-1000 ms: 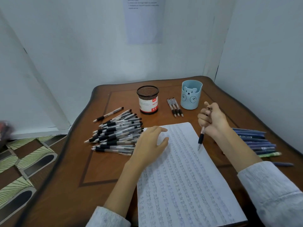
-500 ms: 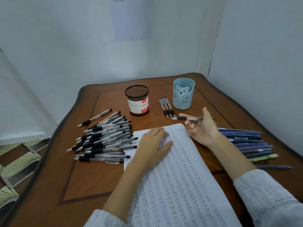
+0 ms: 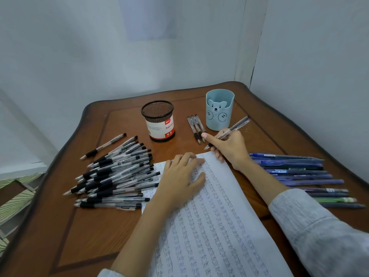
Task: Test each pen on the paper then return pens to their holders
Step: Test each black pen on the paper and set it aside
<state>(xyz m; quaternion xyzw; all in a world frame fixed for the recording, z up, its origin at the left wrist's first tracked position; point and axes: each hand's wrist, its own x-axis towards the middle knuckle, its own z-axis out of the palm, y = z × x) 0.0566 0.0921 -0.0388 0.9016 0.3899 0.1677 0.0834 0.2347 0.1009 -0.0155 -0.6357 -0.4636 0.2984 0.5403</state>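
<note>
Gripping a pen (image 3: 229, 131), right hand (image 3: 227, 147) hovers beyond paper (image 3: 219, 226).

A brown wooden table (image 3: 123, 226) stands in a corner of pale walls (image 3: 79, 56). A sheet (image 3: 147, 17) hangs on the far wall. Patterned floor (image 3: 18, 196) shows beyond the table's left edge.

Clear black-grip pen (image 3: 229, 131) tilted, tip down just beyond filled paper (image 3: 215, 226) far edge

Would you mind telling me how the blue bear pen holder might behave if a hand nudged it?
The blue bear pen holder looks empty and tall for its base, so it would probably slide or tip easily. Its walls look like plastic, likely light and not fragile. Tipped over, its round body might roll.
</note>
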